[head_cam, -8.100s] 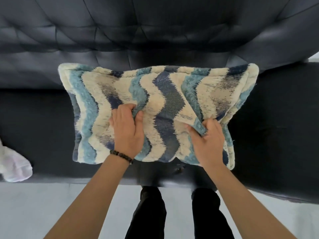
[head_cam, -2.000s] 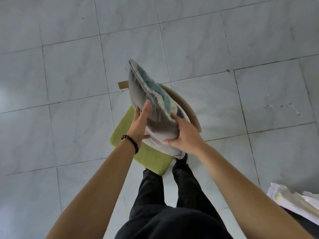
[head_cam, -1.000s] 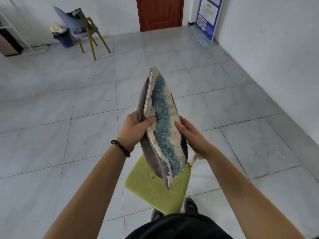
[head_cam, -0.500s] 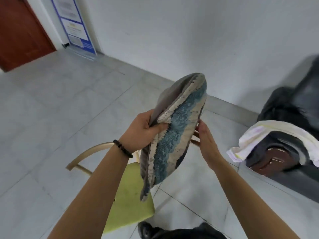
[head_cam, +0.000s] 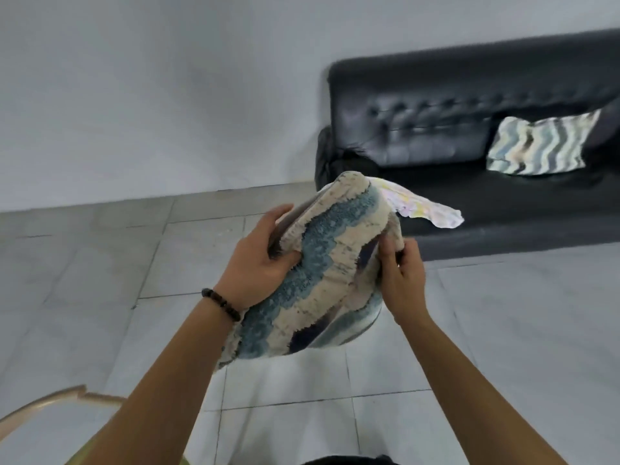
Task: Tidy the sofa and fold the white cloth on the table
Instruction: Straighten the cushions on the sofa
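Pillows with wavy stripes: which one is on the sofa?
The far pillow, leaning against the black sofa. The other pillow is in the air, gripped by the left hand and right hand.

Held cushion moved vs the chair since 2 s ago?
Yes. The cushion was over the chair; now it's held clear of it, to its right, toward the sofa.

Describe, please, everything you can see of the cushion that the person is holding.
The cushion has a tufted front in wavy bands of cream, teal and dark navy, with a plain grey back showing along its upper left edge. It is held in the air above the tiled floor, tilted and somewhat squashed. The left hand grips its left side, thumb on the front; the right hand grips its right edge.
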A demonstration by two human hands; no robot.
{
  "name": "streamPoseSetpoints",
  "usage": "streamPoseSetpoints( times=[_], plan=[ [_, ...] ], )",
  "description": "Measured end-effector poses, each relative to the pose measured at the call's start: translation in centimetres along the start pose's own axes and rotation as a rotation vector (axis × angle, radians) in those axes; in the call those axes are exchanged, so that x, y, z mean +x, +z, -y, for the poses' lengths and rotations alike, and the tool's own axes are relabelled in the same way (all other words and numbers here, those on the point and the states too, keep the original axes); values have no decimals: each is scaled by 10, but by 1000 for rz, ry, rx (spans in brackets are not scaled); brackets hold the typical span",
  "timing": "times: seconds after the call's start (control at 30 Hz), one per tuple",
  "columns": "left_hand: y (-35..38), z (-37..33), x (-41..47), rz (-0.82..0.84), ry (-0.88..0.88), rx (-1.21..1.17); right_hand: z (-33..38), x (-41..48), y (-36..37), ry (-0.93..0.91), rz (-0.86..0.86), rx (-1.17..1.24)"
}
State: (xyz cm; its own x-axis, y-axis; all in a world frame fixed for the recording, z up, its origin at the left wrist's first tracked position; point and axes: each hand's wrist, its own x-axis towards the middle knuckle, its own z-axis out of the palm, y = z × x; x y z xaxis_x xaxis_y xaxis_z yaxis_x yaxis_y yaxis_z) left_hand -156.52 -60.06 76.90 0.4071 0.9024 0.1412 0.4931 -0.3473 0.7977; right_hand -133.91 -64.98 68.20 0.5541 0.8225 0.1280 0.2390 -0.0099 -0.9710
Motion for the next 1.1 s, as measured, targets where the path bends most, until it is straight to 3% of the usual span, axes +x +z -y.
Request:
streamPoseSetpoints(
  times=[0.1, 0.2, 0.33, 0.43, 0.53, 0.63, 0.73, 0.83, 1.0, 1.1],
  plan=[
    [77, -26, 40, -12, 55, 69, -17, 25, -60, 0, -162, -54],
    [138, -47, 74, 104, -24, -217, -27, 54, -102, -18, -276, -127],
    [194, -59, 144, -31, -128, -274, -46, 112, -129, -87, -325, -165],
    [233, -57, 212, -180, -237, -253, -68, 162, -137, -113, -281, -195],
    [270, -53, 286, -219, -96, -360, -90, 225, -146, -81, -241, -207],
    [294, -59, 360, -154, 38, -427, -107, 292, -161, 2, -207, -199],
    [301, -66, 432, -57, 122, -420, -116, 358, -183, 40, -167, -394],
    [305, -75, 503, 7, 225, -427, -132, 426, -206, 210, -175, -573],
    [328, -84, 599, -70, 233, -534, -168, 522, -239, 323, 69, -717],
    [362, -77, 650, -130, 181, -559, -197, 586, -255, 284, 18, -643]
  ],
)
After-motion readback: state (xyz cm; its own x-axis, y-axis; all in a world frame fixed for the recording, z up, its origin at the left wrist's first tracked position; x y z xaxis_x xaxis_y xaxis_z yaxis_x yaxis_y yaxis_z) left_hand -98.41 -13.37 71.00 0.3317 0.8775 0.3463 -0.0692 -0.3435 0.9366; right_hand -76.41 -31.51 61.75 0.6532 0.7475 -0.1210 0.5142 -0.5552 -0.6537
